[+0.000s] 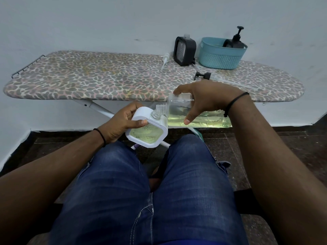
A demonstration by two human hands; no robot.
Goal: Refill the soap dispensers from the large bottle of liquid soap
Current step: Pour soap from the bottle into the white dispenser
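the right hand grips the big bottle tipped sideways, its mouth at the dispenser neck. the left hand clasps that dispenser, just left of the right hand.

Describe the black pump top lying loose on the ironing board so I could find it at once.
Start at the leopard-print ironing board against the wall and go to its right end, where a teal basket stands. Just in front of the basket lies the black pump head on its side, with a clear tube trailing right. The other loose pump, left of the black dispenser, is white.
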